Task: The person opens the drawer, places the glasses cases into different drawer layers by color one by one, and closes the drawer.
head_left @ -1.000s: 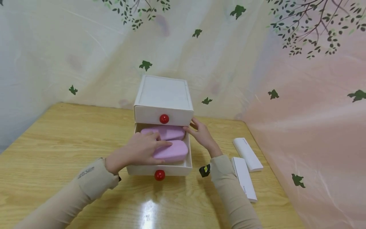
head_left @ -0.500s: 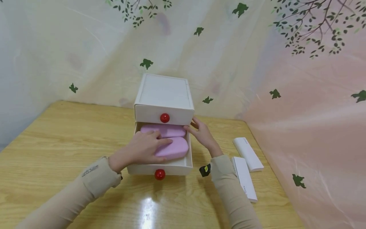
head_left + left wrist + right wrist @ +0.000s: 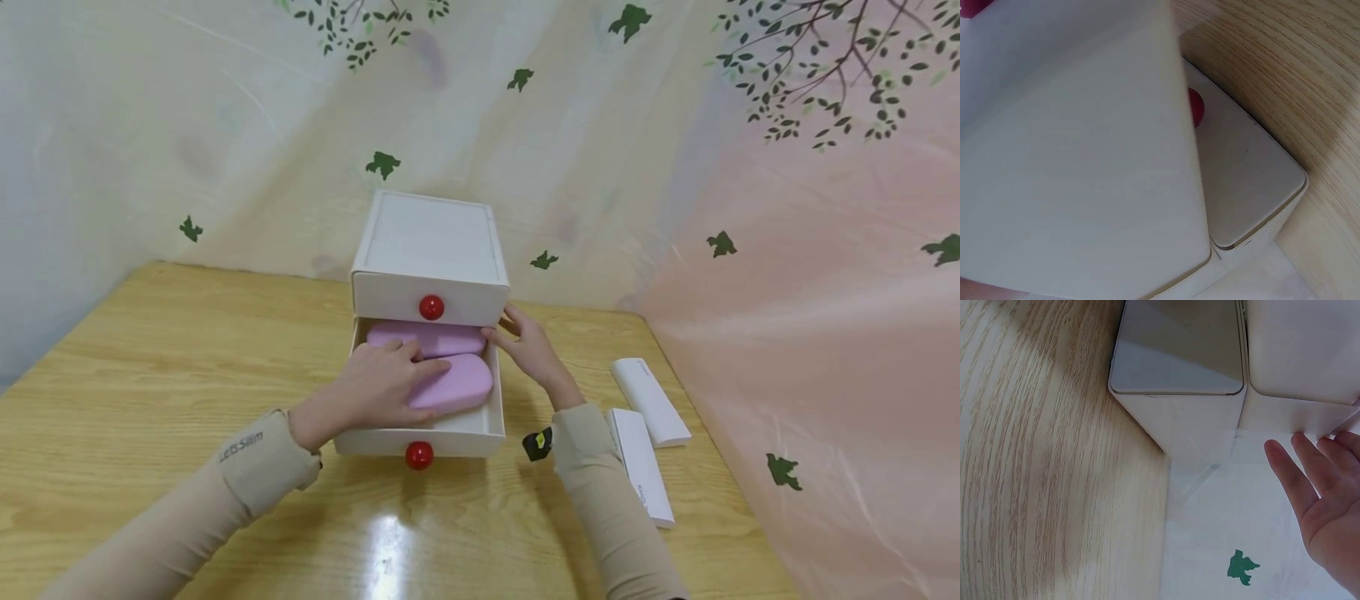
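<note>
A wood-grained, light-brown desk (image 3: 187, 358) is carrying a white two-drawer cabinet (image 3: 435, 237), its open lower drawer (image 3: 465, 447) jutting forward. Inside, a rounded, lilac-pink oblong case (image 3: 463, 382) is lying in front of a matching rear case (image 3: 450, 337). Compared with a second ago, the front one is sitting farther back, more drawer floor showing before it; the upper drawer is overhanging the rear one's far edge. Two long white boxes (image 3: 650, 402) are resting at the right, a sleeve hiding part of the nearer.

The left hand (image 3: 375, 385) is pinching the front case's left end between thumb and fingers, hiding that end; its wrist view is showing barely a sliver of skin. The right hand (image 3: 531, 350), fingers spread, is touching the cabinet's side, cut off in its wrist view.
</note>
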`<state>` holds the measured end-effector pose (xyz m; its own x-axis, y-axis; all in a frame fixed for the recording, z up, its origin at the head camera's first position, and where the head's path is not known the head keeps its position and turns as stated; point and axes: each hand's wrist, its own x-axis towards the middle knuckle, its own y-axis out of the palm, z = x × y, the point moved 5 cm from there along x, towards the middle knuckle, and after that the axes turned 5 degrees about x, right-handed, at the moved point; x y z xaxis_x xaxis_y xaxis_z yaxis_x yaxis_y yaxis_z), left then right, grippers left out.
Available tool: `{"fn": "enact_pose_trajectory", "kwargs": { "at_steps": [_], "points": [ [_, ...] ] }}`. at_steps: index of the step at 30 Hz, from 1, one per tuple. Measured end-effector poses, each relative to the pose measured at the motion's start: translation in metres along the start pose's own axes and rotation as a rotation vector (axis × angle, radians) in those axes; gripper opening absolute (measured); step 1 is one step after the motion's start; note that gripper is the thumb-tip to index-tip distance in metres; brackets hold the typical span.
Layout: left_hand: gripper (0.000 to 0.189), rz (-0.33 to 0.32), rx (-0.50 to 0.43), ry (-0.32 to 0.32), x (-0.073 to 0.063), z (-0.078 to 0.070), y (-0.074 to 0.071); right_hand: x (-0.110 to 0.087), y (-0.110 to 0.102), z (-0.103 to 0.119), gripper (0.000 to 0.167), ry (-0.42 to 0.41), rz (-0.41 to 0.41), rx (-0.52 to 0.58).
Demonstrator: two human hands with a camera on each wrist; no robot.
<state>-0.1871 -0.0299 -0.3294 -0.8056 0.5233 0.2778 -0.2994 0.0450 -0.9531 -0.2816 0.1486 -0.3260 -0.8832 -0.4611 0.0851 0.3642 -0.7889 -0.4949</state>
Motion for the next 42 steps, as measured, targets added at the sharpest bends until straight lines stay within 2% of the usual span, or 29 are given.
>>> {"fn": "enact_pose_trajectory", "kwargs": {
  "at_steps": [9, 16, 21, 31, 35, 42],
  "points": [
    [0.062, 0.004, 0.002, -0.003, 0.000, 0.000, 0.002, 0.001, 0.000, 0.000, 0.061, -0.017, 0.005, -0.003],
    [0.067, 0.069, -0.033, -0.026, 0.001, 0.001, 0.002, 0.020, 0.001, -0.037, 0.062, -0.060, -0.019, 0.010],
    [0.069, 0.100, -0.066, -0.042, 0.001, 0.002, 0.001, 0.021, 0.002, -0.038, 0.064, -0.051, -0.011, 0.021],
    [0.071, 0.104, -0.121, -0.067, -0.001, 0.007, -0.001, 0.020, 0.000, -0.037, 0.063, -0.040, -0.020, 0.015],
    [0.070, 0.057, -0.140, -0.060, -0.007, 0.007, -0.010, 0.021, 0.000, -0.036, 0.063, -0.047, -0.023, 0.013],
    [0.058, -0.125, -0.207, 0.024, -0.020, -0.005, -0.033, 0.020, 0.000, -0.037, 0.062, -0.053, -0.024, 0.015]
  ]
}}
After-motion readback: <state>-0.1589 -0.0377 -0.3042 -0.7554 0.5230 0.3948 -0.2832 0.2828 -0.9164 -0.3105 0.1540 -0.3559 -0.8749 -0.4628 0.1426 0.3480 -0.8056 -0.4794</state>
